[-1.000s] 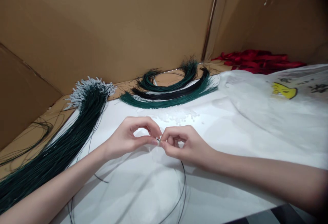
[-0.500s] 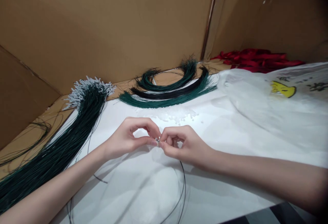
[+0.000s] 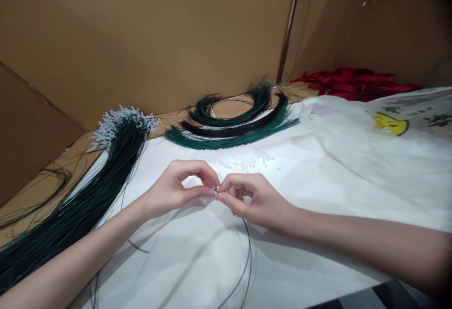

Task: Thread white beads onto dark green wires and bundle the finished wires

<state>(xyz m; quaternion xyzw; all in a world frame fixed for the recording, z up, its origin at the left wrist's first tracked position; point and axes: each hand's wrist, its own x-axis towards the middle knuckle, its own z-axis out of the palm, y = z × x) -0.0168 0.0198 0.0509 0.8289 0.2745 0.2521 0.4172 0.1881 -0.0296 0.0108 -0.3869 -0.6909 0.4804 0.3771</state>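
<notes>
My left hand [image 3: 187, 184] pinches a small whitish bead [image 3: 215, 191] between thumb and forefinger, in the middle of the view. Touching it from the other side, my right hand [image 3: 250, 196] is closed on a thin dark cord at the bead. The cord [image 3: 250, 248] hangs in a loop below my right hand, over the white surface [image 3: 300, 262]. Small white beads [image 3: 247, 160] lie scattered just beyond my hands. The fingertips hide part of the bead and of the cord's end.
Dark green cords [image 3: 116, 172] with white beaded ends lie at the left. Curved green and black cord bundles [image 3: 229, 132] lie at the back. Red ribbons [image 3: 360, 83] and a translucent plastic bag [image 3: 353, 134] are at the right. Cardboard walls [image 3: 148, 40] stand behind.
Both pairs of fingertips have shifted slightly left and up and are closer together. The hanging cord loop has swung a little to the left.
</notes>
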